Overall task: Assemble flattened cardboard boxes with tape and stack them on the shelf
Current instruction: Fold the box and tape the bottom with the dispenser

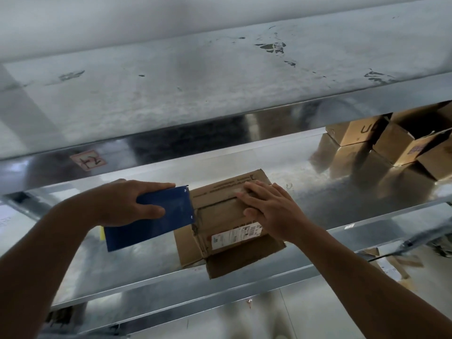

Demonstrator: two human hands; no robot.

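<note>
A brown cardboard box (225,223) with a white shipping label lies on the shiny metal shelf (318,199), its near flaps hanging over the shelf's front edge. My right hand (266,209) rests flat on the box top, fingers spread and straight. My left hand (137,204) grips a blue tape dispenser (151,216), whose toothed edge touches the left side of the box top. The tape itself cannot be made out.
Several assembled cardboard boxes (396,143) stand at the back right of the same shelf. A dusty upper shelf (195,77) overhangs just above, with a small handwritten label (88,160) on its front rail. Cardboard scraps (391,265) lie on the floor at the lower right.
</note>
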